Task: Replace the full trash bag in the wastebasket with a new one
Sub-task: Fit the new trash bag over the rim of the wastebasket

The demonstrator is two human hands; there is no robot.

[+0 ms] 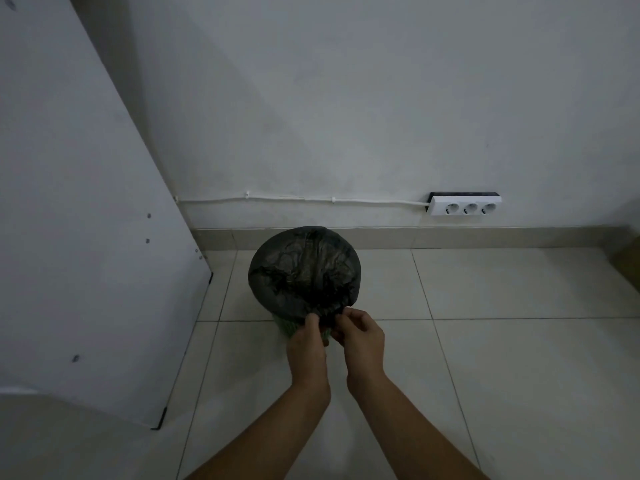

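Observation:
A black trash bag [304, 268] is stretched over the round mouth of a small green wastebasket [284, 328] on the tiled floor near the wall. Only a strip of the green side shows under the bag's edge. Both my hands meet at the near rim. My left hand [306, 344] pinches the bag's edge with its fingertips. My right hand [360, 336] pinches the same edge just to the right, with loose black plastic bunched between the two hands. The inside of the wastebasket is hidden by the bag.
A white cabinet panel [86, 237] stands at the left, close to the wastebasket. A white power strip [464, 206] with three sockets is fixed low on the wall at the right, its cable [294, 199] running left along the wall. Pale tiles [502, 358] spread to the right.

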